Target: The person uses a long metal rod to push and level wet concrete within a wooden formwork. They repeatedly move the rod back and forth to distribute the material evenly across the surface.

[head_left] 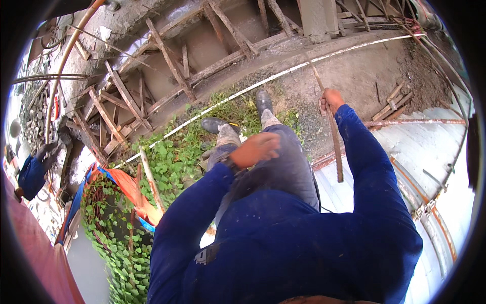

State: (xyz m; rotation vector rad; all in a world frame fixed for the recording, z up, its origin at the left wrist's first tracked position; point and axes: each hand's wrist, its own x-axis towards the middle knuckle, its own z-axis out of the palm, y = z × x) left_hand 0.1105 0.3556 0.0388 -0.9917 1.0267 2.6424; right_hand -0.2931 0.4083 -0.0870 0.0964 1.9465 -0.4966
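My right hand (pixel 331 101) is closed round a long, thin brown stick (pixel 334 137). The stick slants from the muddy ground ahead back past my forearm; whether it is wood or rusty metal is hard to tell. In front of my thighs is my left hand (pixel 255 150), with nothing in it and its fingers loosely stretched out, slightly smeared. A dark band circles that wrist. My dark boots (pixel 264 101) stand on weedy ground, just short of a long white pipe or line (pixel 238 95).
Beyond the white line, wooden formwork braces (pixel 169 61) edge a trench of grey wet concrete or mud (pixel 202 43). Pale metal sheets (pixel 405 147) lie at right, near short wood scraps (pixel 395 105). Orange and blue tarp (pixel 132 187) borders leafy vines (pixel 121 248). Another person (pixel 33 172) is far left.
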